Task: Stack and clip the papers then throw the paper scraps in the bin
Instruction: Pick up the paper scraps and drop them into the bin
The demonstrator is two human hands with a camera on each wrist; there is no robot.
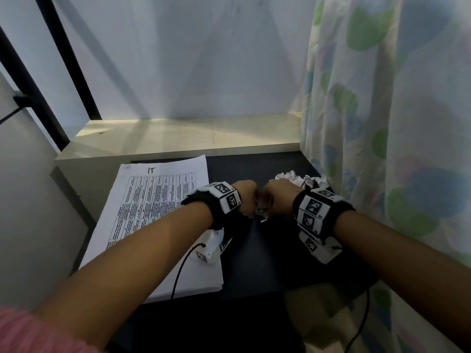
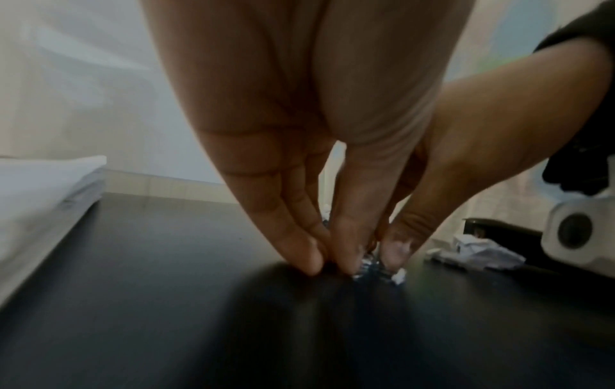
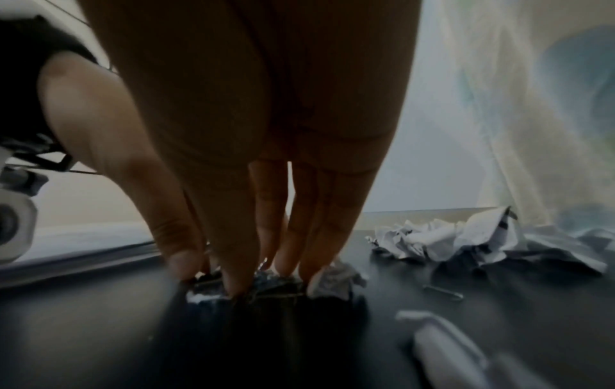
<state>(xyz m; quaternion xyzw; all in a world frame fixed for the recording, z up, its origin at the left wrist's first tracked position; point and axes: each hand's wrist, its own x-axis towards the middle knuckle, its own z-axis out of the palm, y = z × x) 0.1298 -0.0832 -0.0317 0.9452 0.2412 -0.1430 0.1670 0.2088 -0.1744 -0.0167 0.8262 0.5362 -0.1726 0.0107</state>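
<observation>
A stack of printed papers [image 1: 158,212] lies on the left of the dark table [image 1: 267,263]; its edge shows in the left wrist view [image 2: 40,189]. My left hand [image 1: 246,200] and right hand [image 1: 277,197] meet fingertip to fingertip over a small heap of metal paper clips [image 3: 266,287] on the table. The left hand [image 2: 327,263] pinches at the heap's edge with thumb and fingers pointing down. The right hand [image 3: 246,273] has its fingers and thumb closed round the clips [image 2: 369,265]. Crumpled paper scraps [image 1: 298,178] lie behind the right hand [image 3: 449,242].
One loose paper clip [image 3: 442,292] and a white plastic object [image 3: 445,344] lie right of the heap. A small paper ball [image 3: 339,276] touches my right fingers. A pale wooden ledge [image 1: 178,138] runs along the back; a flowered curtain [image 1: 382,123] hangs at the right.
</observation>
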